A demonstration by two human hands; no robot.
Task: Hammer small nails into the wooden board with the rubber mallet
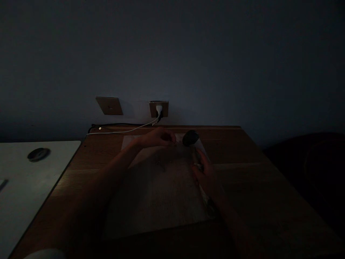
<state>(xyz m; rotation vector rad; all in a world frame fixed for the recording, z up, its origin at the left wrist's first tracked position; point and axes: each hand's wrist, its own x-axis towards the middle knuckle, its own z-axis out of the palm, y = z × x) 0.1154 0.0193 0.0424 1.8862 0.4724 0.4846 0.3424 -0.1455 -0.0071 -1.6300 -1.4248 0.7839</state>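
Observation:
The light is very dim, so fine detail is lost. Near the far edge of a pale board (159,194), my left hand (159,137) has its fingers curled together in a pinch; whatever lies between the fingertips is too small to make out. On the board's right side, my right hand (206,176) is closed around a pale, handle-like object (196,156). A dark rounded piece (191,138) sits just beyond that hand; whether it joins the handle I cannot tell. Small thin bits (159,163) lie on the board between my hands.
Beneath the board is a wooden table (242,194) against a wall. White and black cables run along its back left to a wall socket (159,109), beside another wall plate (109,105). A white surface (32,187) at left bears a dark round item (38,154).

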